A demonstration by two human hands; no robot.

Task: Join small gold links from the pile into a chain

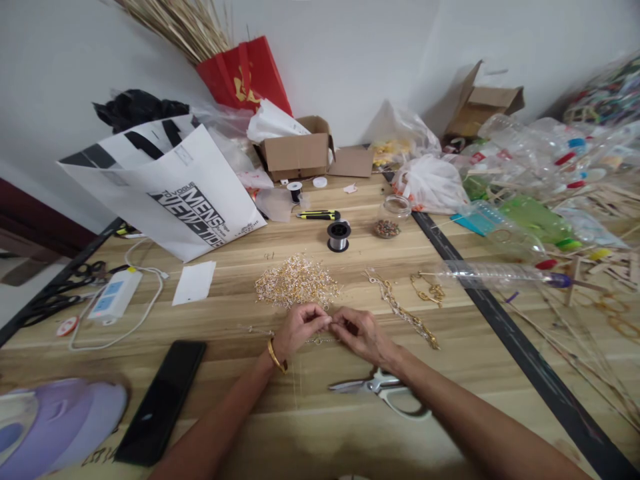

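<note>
Hands, two. Your left hand [303, 328], with a gold bracelet [277, 357] at the wrist, had thumb and forefinger pinched together. Your right hand [363, 332] met it fingertip to fingertip, likewise pinched; what they gripped was too small to tell.

Clock positions were read from your hands, 12 pointing away from you.

Centre: fine chain [327, 341], one, on the counter [300, 427] just below your fingers, partly hidden by them.

11 o'clock, near: heap of tiny gold and silver pieces [297, 280], loosely spread, just beyond your left hand.

3 o'clock: gold and silver chain [403, 309], one, laid slantwise; a smaller gold chain [433, 291], bunched, lay beyond it.

5 o'clock: pale-handled scissors [373, 385], lying near your right wrist.

12 o'clock: wire spool [339, 237], upright; behind it, yellow-and-black utility knife [319, 215].

1 o'clock: clear jar [395, 208], small brownish pieces in its bottom.

2 o'clock, far: clear plastic bottles [520, 220], heaped.

8 o'clock: black smartphone [161, 403], flat.

Between 9 and 10 o'clock: white paper [194, 283], flat; further out, at 9, white power strip [115, 297] with its cable.

Between 10 and 11 o'clock: large white printed bag [185, 180], standing tilted.
</note>
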